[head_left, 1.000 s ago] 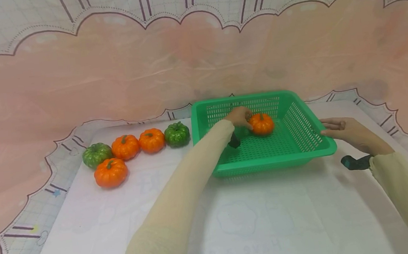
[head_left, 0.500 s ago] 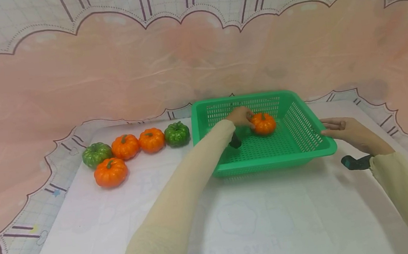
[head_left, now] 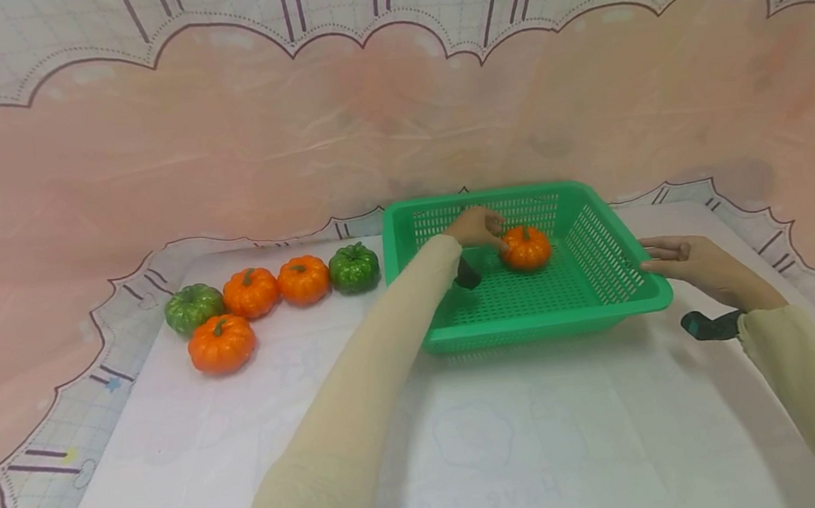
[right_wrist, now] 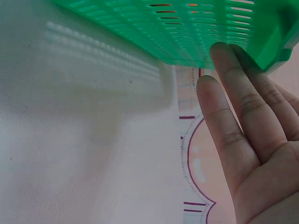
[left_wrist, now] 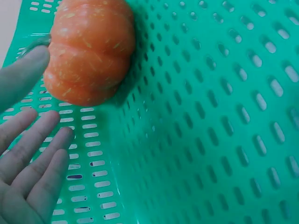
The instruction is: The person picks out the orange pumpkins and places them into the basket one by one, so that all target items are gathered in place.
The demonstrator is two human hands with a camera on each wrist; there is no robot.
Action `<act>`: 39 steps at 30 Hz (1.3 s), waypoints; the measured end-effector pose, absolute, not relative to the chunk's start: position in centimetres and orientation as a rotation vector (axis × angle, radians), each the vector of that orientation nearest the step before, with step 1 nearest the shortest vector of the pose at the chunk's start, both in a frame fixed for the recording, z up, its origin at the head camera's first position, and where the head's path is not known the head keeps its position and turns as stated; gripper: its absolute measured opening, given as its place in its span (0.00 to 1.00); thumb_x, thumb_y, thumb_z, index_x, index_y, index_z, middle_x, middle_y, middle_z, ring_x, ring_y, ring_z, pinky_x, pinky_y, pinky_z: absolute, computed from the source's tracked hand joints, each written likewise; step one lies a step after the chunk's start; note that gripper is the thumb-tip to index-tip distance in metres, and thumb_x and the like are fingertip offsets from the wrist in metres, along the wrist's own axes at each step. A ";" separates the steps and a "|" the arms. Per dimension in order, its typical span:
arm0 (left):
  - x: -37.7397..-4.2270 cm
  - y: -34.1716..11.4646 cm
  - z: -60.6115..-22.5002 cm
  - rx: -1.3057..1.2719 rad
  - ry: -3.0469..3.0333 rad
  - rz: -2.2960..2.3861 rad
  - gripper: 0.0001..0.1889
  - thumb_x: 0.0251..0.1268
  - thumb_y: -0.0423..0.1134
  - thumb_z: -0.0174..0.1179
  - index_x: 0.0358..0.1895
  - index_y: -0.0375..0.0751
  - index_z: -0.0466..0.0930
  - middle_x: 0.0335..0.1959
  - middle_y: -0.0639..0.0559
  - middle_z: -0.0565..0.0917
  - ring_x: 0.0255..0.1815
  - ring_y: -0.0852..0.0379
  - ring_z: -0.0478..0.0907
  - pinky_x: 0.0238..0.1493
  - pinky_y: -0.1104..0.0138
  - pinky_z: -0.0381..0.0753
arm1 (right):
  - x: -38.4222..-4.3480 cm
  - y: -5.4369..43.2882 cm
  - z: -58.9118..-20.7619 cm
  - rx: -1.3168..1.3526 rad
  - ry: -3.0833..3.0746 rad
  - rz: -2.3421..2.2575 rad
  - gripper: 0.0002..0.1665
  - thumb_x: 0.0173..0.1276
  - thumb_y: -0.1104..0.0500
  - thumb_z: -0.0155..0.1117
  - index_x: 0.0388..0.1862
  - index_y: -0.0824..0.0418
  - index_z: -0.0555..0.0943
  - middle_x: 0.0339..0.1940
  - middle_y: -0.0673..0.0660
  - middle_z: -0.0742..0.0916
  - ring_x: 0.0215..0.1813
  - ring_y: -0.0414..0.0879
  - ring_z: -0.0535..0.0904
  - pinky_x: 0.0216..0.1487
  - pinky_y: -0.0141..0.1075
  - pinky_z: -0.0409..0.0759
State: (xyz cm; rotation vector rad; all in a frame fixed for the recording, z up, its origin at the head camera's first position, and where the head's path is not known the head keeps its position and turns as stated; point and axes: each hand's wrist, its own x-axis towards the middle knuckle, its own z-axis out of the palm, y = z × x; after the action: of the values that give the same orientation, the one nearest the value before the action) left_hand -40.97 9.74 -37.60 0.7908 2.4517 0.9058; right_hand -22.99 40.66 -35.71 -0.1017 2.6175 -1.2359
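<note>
While the left hand point(head_left: 476, 228) hung inside the far left part of the green basket point(head_left: 536, 323), its fingers point(left_wrist: 37, 137) were loosely extended and parted, with the thumb point(left_wrist: 18, 77) held away from them. Just to the right of that hand, an orange pumpkin point(head_left: 526, 249) sat on the basket floor toward the far side, its stem point(left_wrist: 39, 42) pointing up in the head view. From the left wrist, the tip of the thumb overlapped the stem, though whether the two touched could not be told. The right hand point(head_left: 711, 265) was outside the basket, at its right side, with the fingers point(right_wrist: 250, 100) nearly straight and their tips at the rim.

To the left of the basket, five more pumpkins lay on the white table point(head_left: 549, 439). Four made a row along its far side: a speckled green pumpkin point(head_left: 191, 310) at the left end, two orange pumpkins point(head_left: 250, 293) side by side, and a dark green pumpkin point(head_left: 353, 268) just beside the basket. A single near pumpkin point(head_left: 222, 345), also orange, lay in front of the row's left end. Pale sleeves point(head_left: 344, 429) covered both arms, and a dark wrist piece point(head_left: 713, 326) showed at the right cuff. Behind everything rose a pink patterned sheet point(head_left: 275, 152) with scalloped outlines.
</note>
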 end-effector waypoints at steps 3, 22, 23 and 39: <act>-40.9 9.5 -37.5 0.802 2.422 0.938 0.33 0.55 0.40 0.67 0.66 0.42 0.67 0.61 0.46 0.77 0.62 0.52 0.73 0.60 0.63 0.76 | -23.0 40.6 -35.7 -0.095 2.628 -1.215 0.41 0.70 0.48 0.55 0.73 0.67 0.55 0.57 0.34 0.73 0.48 0.13 0.64 0.67 0.64 0.59; -40.0 8.9 -36.7 0.843 2.437 0.937 0.35 0.55 0.41 0.67 0.68 0.45 0.65 0.64 0.48 0.73 0.63 0.53 0.72 0.59 0.63 0.77 | -22.9 40.2 -35.5 -0.097 2.633 -1.152 0.41 0.72 0.47 0.53 0.73 0.67 0.53 0.73 0.70 0.60 0.73 0.60 0.59 0.67 0.63 0.60; -40.0 8.9 -36.7 0.849 2.439 0.932 0.36 0.55 0.42 0.67 0.68 0.45 0.64 0.64 0.48 0.73 0.62 0.53 0.72 0.59 0.63 0.77 | -22.9 40.2 -35.6 -0.089 2.634 -1.147 0.41 0.71 0.47 0.53 0.74 0.67 0.53 0.73 0.69 0.61 0.72 0.60 0.60 0.67 0.63 0.60; -39.0 7.6 -34.5 0.887 2.416 0.971 0.37 0.56 0.40 0.67 0.70 0.43 0.61 0.66 0.47 0.71 0.64 0.51 0.71 0.61 0.63 0.75 | -23.1 40.3 -35.8 -0.071 2.618 -1.176 0.42 0.70 0.47 0.54 0.73 0.68 0.53 0.67 0.54 0.71 0.72 0.69 0.55 0.67 0.65 0.58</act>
State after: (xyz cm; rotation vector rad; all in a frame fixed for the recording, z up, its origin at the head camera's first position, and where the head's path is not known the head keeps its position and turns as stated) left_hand -38.97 7.62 -34.53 0.8875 2.4163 0.9713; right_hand -23.11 40.33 -35.76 -0.0710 2.6178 -1.1756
